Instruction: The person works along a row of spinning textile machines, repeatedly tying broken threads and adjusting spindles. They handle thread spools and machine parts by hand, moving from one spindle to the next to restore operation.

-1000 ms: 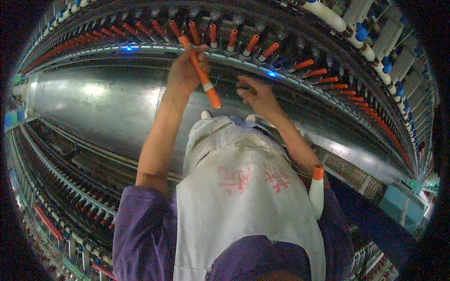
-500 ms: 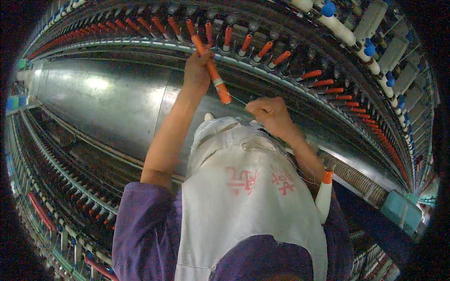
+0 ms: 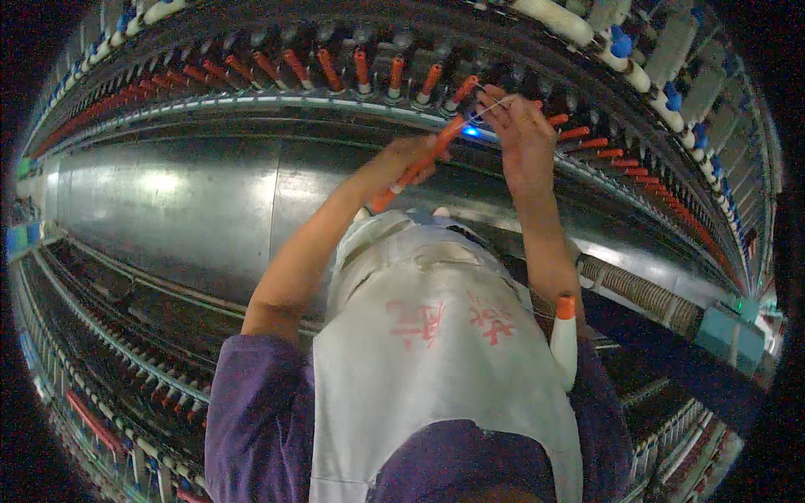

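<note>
A slim orange bobbin (image 3: 422, 168) with a pale band near its lower end lies slantwise in my left hand (image 3: 406, 161), whose fingers are wrapped round its middle. From the bobbin's upper tip a thin pale thread (image 3: 489, 109) runs to my right hand (image 3: 527, 134). That hand is raised beside the row of orange bobbins (image 3: 396, 75) on the machine, its fingers bent around the thread; the fingertips are partly blurred. Close by its fingers stands one orange bobbin (image 3: 463, 90) on the machine.
A metal rail (image 3: 335, 104) curves along the bobbin row. White rollers with blue ends (image 3: 629, 63) line the upper right. A small blue light (image 3: 471, 132) glows by the rail. An orange-topped white tube (image 3: 565, 344) sits against my apron (image 3: 444, 369). Another machine row (image 3: 109, 293) stands at lower left.
My right hand has moved up to the bobbin row. My left hand has lowered and shifted right, tilting its bobbin the other way. The view has shifted along the row.
</note>
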`<state>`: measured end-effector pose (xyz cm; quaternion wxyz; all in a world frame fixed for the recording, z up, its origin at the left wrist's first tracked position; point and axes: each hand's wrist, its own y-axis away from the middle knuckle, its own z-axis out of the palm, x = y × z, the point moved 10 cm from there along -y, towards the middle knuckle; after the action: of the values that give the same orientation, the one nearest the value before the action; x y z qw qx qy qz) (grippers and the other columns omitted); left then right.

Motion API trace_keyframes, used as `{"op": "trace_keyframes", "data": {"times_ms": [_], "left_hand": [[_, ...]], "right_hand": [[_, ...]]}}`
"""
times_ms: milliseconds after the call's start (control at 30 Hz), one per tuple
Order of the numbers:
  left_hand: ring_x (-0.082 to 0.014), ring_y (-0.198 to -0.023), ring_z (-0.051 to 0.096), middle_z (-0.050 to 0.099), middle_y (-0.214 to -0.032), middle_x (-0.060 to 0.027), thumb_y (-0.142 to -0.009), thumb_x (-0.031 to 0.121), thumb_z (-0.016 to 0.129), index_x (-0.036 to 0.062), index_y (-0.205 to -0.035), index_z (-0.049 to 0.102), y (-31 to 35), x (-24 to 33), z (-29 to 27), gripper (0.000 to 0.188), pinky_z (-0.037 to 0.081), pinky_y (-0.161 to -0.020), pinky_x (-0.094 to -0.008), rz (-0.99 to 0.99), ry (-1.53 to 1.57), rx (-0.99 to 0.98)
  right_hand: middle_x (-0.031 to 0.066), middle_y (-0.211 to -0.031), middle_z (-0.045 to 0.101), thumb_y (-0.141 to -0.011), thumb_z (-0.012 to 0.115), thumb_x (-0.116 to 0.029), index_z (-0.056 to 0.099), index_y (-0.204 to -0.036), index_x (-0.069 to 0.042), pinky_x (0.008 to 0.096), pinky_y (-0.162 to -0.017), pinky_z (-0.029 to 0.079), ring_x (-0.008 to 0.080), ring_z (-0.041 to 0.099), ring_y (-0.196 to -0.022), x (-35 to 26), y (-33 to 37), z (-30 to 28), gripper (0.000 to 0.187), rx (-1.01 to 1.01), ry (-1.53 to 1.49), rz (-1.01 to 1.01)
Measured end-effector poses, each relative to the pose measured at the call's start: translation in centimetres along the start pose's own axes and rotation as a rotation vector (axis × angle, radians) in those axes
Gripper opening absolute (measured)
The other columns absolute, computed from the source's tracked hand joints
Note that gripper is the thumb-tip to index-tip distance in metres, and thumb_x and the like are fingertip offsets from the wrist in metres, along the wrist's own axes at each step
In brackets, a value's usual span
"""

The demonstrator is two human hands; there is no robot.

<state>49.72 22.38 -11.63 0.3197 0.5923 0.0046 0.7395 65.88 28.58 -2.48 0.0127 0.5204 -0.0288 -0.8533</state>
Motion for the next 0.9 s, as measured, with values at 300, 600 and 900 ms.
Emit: {"op": "trace_keyframes", "data": {"times_ms": [300,600,900], "left_hand": [[-0.0090,-0.063,0.049,0.052,-0.066,-0.0022,-0.092,0.041,0.051,0.0038,-0.098,0.062,7.8,-0.2,-7.3,0.039,0.039,-0.057,-0.0241,-0.274,-0.838,-0.018],[-0.0060,-0.050,0.040,0.044,-0.056,0.0022,-0.094,0.034,0.049,0.0028,-0.084,0.058,3.9,7.0,2.1,0.034,0.031,-0.046,-0.0224,0.079,-0.358,-0.037],[-0.0171,-0.052,0.050,0.053,-0.061,-0.0041,-0.090,0.039,0.053,0.0027,-0.097,0.059,-1.1,1.3,6.0,0.037,0.040,-0.050,-0.0317,0.119,-0.440,0.048]], "right_hand": [[0.0075,-0.091,0.062,-0.084,0.054,-0.018,0.062,-0.099,0.001,0.0303,-0.058,0.052,0.0161,0.058,-0.071,-20.4,2.2,-19.0,0.026,0.585,0.482,-0.394],[0.0081,-0.102,0.062,-0.087,0.056,-0.016,0.063,-0.095,-0.001,0.0300,-0.069,0.050,0.0173,0.060,-0.081,-1.5,3.0,0.0,0.019,-0.165,0.414,-0.114],[0.0071,-0.104,0.060,-0.086,0.058,-0.012,0.064,-0.089,-0.005,0.0300,-0.071,0.049,0.0163,0.059,-0.081,-5.0,1.6,-1.4,0.009,-0.083,0.553,-0.234]]}}
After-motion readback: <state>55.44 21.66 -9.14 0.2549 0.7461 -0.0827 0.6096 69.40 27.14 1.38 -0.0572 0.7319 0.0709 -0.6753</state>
